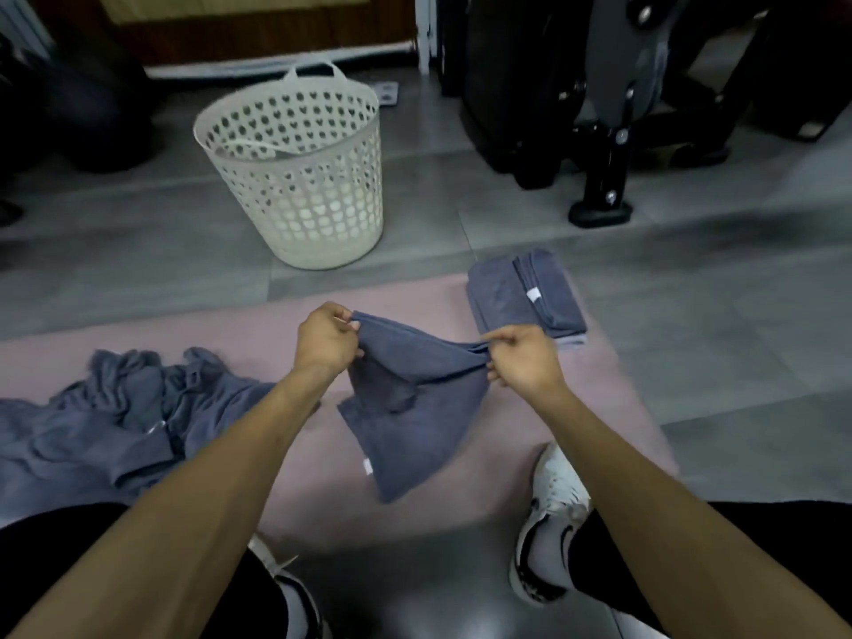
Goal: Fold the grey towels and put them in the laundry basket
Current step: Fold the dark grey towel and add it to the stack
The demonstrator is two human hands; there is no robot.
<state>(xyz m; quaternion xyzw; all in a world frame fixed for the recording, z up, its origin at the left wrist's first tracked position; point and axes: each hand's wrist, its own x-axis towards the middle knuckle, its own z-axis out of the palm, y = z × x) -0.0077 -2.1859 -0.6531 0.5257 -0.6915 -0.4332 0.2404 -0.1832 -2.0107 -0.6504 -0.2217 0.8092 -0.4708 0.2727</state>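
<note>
Now we hold one grey towel (417, 408) up between both hands, above a pink mat (286, 325) on the floor. Our left hand (325, 341) pinches the towel's upper left corner, fingers curled tight on the cloth. Our right hand (523, 359) grips the bunched upper edge on the other side, fingers closed round it. The towel sags between the two grips and hangs down toward our knees, with a small white tag near its lower left edge.

Beyond the mat stands the basket (299, 177), white plastic with round holes in its wall and a loop handle at the far rim. It stands upright on the grey tiled floor (138, 242), well apart from our hands. Through the open top we see only its inner wall and the near handle folded inward; we cannot tell whether any towel lies at the bottom.

To the right of our hands, at the mat's far right corner, sits a stack (528, 295) of folded grey towels, a white tag showing on top. To our left a heap (115, 417) of unfolded grey towels lies crumpled on the mat.

Our white shoe (551, 509) rests on the mat's near edge below the right arm. Dark equipment (599, 108) stands behind, right of the basket.
</note>
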